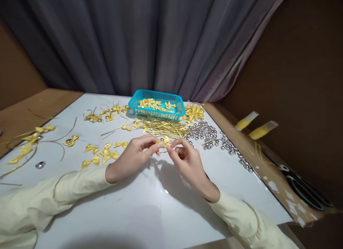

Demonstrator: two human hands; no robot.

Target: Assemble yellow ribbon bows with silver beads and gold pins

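Between my two hands, above the white board, is a yellow ribbon bow with a small silver piece at its middle. My left hand pinches its left side between thumb and fingers. My right hand is closed in a pinch at the bow's right side, where a thin gold cord curves below the bow toward its fingertips. The fingers partly hide both bow and cord. Left of my left hand lie several loose yellow bows. Behind my hands is a bundle of gold cords.
A blue basket holding yellow bows stands at the back of the white board. Silver beads spread rightward. Corded bows lie back left, with more far left. Scissors and two yellow-filled tubes are right.
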